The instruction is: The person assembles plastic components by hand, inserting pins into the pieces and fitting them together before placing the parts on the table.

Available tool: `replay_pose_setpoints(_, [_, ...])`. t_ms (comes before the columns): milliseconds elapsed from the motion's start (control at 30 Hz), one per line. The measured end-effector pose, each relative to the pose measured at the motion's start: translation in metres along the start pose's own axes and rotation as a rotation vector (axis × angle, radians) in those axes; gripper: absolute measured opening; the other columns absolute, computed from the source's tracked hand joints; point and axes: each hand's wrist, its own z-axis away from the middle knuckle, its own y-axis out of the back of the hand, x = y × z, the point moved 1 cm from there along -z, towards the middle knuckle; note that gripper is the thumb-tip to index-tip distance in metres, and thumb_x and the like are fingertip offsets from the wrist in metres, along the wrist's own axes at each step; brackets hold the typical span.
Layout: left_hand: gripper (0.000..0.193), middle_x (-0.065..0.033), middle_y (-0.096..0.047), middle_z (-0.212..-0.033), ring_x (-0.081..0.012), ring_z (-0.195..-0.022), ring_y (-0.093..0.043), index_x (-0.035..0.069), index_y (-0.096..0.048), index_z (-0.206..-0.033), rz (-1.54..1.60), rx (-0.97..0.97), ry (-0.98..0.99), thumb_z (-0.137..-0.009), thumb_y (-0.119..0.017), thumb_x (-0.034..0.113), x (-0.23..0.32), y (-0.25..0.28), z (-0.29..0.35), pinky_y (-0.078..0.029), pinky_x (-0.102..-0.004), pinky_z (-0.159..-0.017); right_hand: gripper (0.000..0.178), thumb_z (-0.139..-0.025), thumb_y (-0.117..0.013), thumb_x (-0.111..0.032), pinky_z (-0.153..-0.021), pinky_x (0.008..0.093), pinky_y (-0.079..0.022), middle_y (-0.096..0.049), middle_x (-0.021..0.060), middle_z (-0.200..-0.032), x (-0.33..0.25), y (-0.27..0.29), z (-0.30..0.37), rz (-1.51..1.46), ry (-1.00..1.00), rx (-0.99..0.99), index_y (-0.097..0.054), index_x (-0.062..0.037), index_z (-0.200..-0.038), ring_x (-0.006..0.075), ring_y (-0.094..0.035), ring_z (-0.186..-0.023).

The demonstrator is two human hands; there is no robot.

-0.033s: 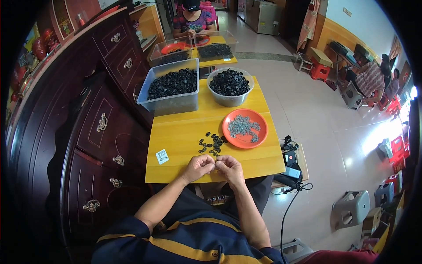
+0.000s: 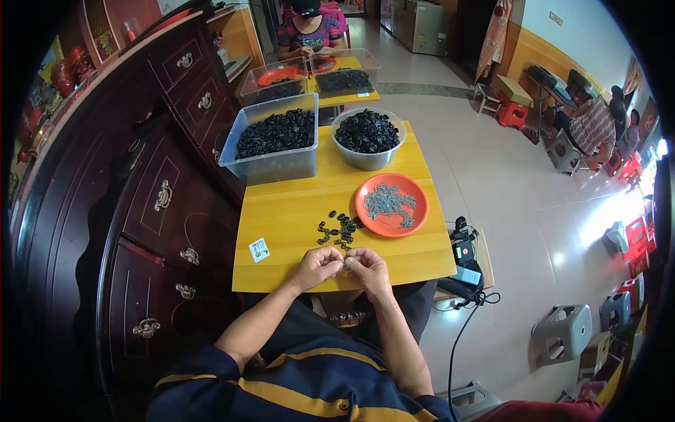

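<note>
Near the front edge of the yellow table point(image 2: 281, 211), my left hand point(image 2: 320, 267) and my right hand point(image 2: 368, 270) meet with their fingertips pinched together. Whatever they pinch is too small and too covered by the fingers to make out. Just beyond the fingertips lies a loose pile of small black plastic pieces point(image 2: 344, 226), oval and link-shaped. To the right of that pile sits a red plate point(image 2: 419, 219) holding a heap of small silvery-grey metal parts point(image 2: 385, 200).
A clear rectangular bin point(image 2: 271, 171) and a round translucent tub point(image 2: 370, 162), both full of black pieces, stand at the table's back. A white label point(image 2: 259, 250) lies at left. Dark wooden drawers point(image 2: 165, 190) flank the left side. A person point(image 2: 309, 35) sits at another table beyond.
</note>
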Motion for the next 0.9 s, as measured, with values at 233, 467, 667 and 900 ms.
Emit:
replay_pose_setpoints(233, [0.007,0.0028,-0.062,-0.081,-0.0026,-0.066,-0.055,0.005,-0.062,-0.095,-0.023,0.041,0.037,-0.093,-0.062,0.012,0.005,-0.003,-0.006,-0.046,-0.0185,-0.059,0.014,-0.089,-0.068,-0.004,-0.064,0.0206,-0.049,-0.068,0.0018,-0.084,0.001,0.010,-0.006,0.058,0.003,-0.045,-0.063,-0.0015,-0.102,0.0067,-0.061,-0.071])
replay_pose_setpoints(467, [0.007,0.0028,-0.062,-0.079,-0.0035,-0.065,-0.056,0.004,-0.062,-0.092,-0.019,0.174,0.055,-0.093,-0.062,0.011,-0.002,-0.003,-0.001,-0.047,-0.0200,-0.060,0.013,-0.088,-0.067,-0.003,-0.060,0.0208,-0.048,-0.068,0.0022,-0.082,0.010,0.006,-0.012,0.143,0.027,-0.021,-0.063,-0.0006,-0.101,0.0070,-0.061,-0.067])
replay_pose_setpoints(667, [0.009,0.0025,-0.061,-0.079,-0.0035,-0.066,-0.055,0.003,-0.062,-0.091,-0.026,0.243,0.034,-0.094,-0.062,0.012,-0.010,0.000,-0.002,-0.047,-0.0210,-0.060,0.014,-0.088,-0.065,-0.001,-0.059,0.0220,-0.050,-0.069,0.0045,-0.082,0.008,0.011,-0.018,0.090,0.053,0.004,-0.060,-0.0009,-0.101,0.0100,-0.064,-0.066])
replay_pose_setpoints(900, [0.010,0.0043,-0.060,-0.078,-0.0029,-0.063,-0.053,0.005,-0.063,-0.094,0.038,0.257,-0.022,-0.095,-0.061,0.015,-0.010,0.001,-0.016,-0.041,-0.0178,-0.056,0.013,-0.090,-0.064,-0.003,-0.063,0.0218,-0.051,-0.069,0.0042,-0.085,0.003,0.007,-0.016,0.095,0.032,0.011,-0.059,-0.0031,-0.102,0.0092,-0.065,-0.071])
